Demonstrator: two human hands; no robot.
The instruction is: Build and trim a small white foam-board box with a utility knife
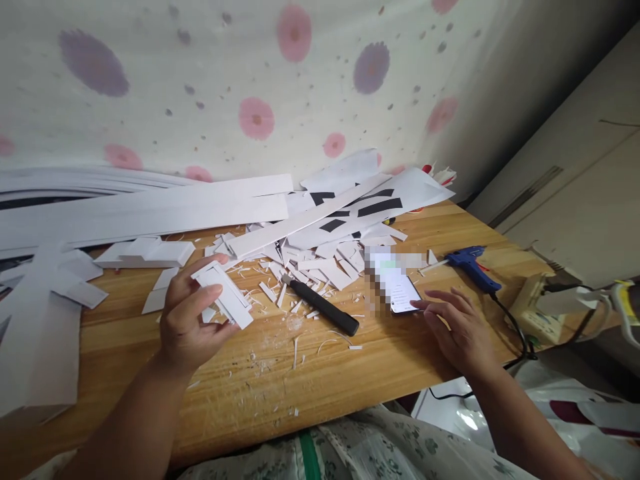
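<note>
My left hand (193,317) is closed around a small white foam-board piece (226,295) with a narrow slot, held tilted above the table. Over at the right, my right hand (457,327) has its fingers spread, and one fingertip touches the lower edge of a smartphone (404,298). The phone lies on the table with its screen lit, partly blurred out. Between my hands rests a black-handled utility knife (325,307), its tip pointing up and left among white scraps (345,263).
A blue glue gun (473,263) with a black cable lies at the right by a power strip (540,310). Long white boards (145,213) and sheets with black shapes (380,207) lie along the back. White board pieces (40,333) stand at the left of the wooden table (240,407).
</note>
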